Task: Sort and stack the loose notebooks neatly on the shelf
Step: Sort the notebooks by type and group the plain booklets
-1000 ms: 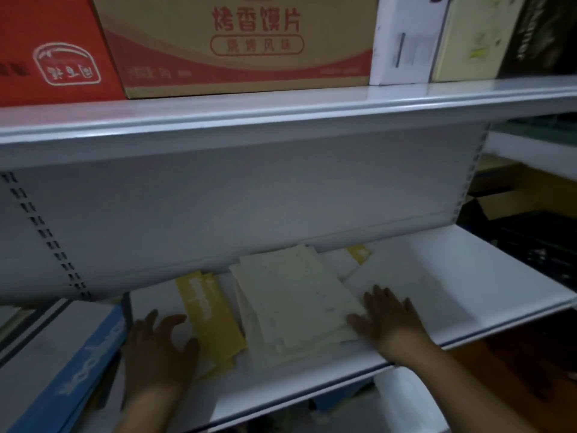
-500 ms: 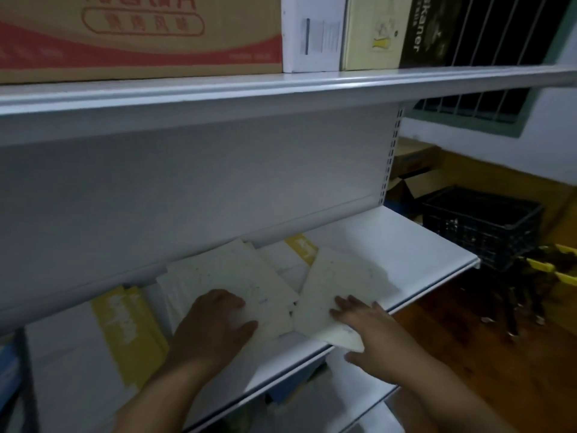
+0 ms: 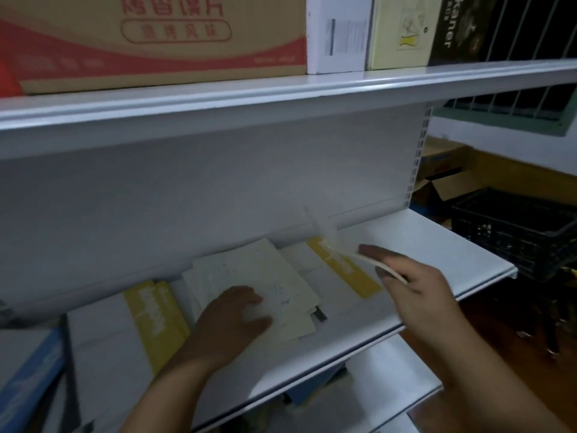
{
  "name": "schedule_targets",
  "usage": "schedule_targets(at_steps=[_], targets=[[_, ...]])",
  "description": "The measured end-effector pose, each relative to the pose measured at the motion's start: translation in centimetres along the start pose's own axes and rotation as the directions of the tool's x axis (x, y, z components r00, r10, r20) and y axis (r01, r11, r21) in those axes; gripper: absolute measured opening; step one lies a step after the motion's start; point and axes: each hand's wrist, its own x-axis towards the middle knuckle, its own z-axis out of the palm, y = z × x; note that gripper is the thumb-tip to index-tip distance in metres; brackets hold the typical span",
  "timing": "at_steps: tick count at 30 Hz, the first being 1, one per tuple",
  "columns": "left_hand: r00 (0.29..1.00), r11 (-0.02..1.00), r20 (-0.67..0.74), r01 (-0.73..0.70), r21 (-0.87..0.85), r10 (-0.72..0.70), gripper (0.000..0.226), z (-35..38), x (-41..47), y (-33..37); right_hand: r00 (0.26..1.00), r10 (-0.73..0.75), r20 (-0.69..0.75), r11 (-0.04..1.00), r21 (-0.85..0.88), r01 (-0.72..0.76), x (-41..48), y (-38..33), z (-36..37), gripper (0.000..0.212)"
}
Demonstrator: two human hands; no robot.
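Pinching a limp notebook (image 3: 343,250) in right hand (image 3: 418,285) at three o'clock of the pile (image 3: 249,273), pinning pile under flat, straight-fingered left hand (image 3: 231,314); could flop free, skewing it

My left hand (image 3: 237,314) lies palm down, fingers flat and slightly spread, forearm reaching in from below. My right hand (image 3: 418,285) is raised and tilted, thumb and fingers pinching a thin notebook (image 3: 371,263); it looks motion-blurred.

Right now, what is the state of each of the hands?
Left hand: open, resting on the pale notebook stack.
Right hand: holding one thin pale notebook.
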Motion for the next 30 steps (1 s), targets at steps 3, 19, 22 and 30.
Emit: schedule_targets(at_steps=[3, 19, 22, 30], targets=[[0.863, 0.912, -0.444, 0.042, -0.408, -0.239, 0.03, -1.4, -0.6, -0.1, 0.941, -0.204, 0.271, 0.958, -0.144, 0.249, 1.7, 0.1, 5.9, 0.048], [0.983, 0.994, -0.173, -0.036, 0.104, 0.053, 0.071, 1.9, -1.4, -1.1, 0.779, 0.627, 0.0, 0.461, -0.806, -0.372, 5.1, 7.7, 5.1, 0.095], [0.989, 0.995, -0.142, -0.035, 0.097, 0.049, 0.057, 2.0, -1.4, -1.2, 0.732, 0.673, 0.104, 0.576, -0.695, -0.431, 5.9, 7.5, 3.9, 0.057], [0.994, 1.0, -0.106, 0.011, 0.011, -0.009, 0.048, 2.1, -1.8, -0.4, 0.944, 0.306, -0.125, 0.95, -0.022, -0.311, 5.4, -0.5, -1.6, 0.018]])
